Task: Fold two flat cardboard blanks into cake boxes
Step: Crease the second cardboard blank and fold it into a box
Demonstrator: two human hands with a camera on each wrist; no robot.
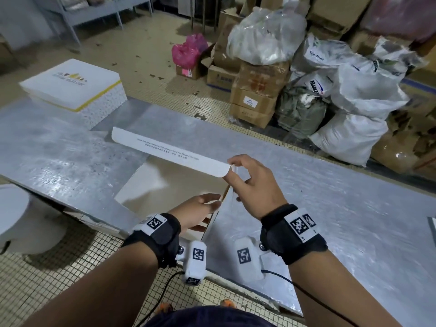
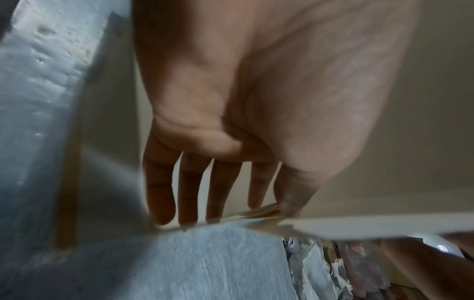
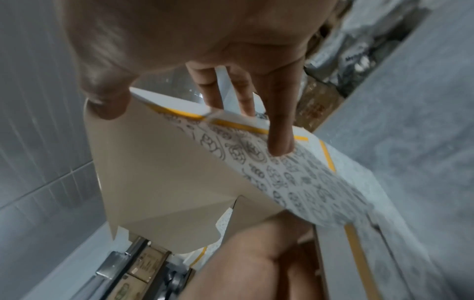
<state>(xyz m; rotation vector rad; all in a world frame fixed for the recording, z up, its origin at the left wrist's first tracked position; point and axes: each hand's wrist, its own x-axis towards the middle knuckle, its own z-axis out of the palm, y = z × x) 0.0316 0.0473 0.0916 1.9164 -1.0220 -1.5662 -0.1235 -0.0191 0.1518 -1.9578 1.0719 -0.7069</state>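
Observation:
A partly folded cardboard blank [image 1: 169,185] lies on the metal table [image 1: 330,220], beige inside up, its far white flap [image 1: 165,148] raised. My right hand [image 1: 237,177] pinches the far right corner, where that flap meets the side wall. In the right wrist view the thumb [image 3: 107,105] lies on the beige inside and the fingers [image 3: 279,146] on the printed, yellow-striped outside of the blank [image 3: 166,172]. My left hand [image 1: 205,208] is inside the blank. Its straight fingers [image 2: 189,192] press against the standing right side wall [image 2: 410,142]. A closed white cake box [image 1: 70,88] stands at the far left.
Stacked cartons [image 1: 254,97] and stuffed plastic sacks [image 1: 354,95] crowd the floor beyond the table on the right, with a pink bag [image 1: 188,50] behind. A white rounded object [image 1: 18,215] sits low at the left. Another white sheet edge [image 1: 432,224] shows at the table's right.

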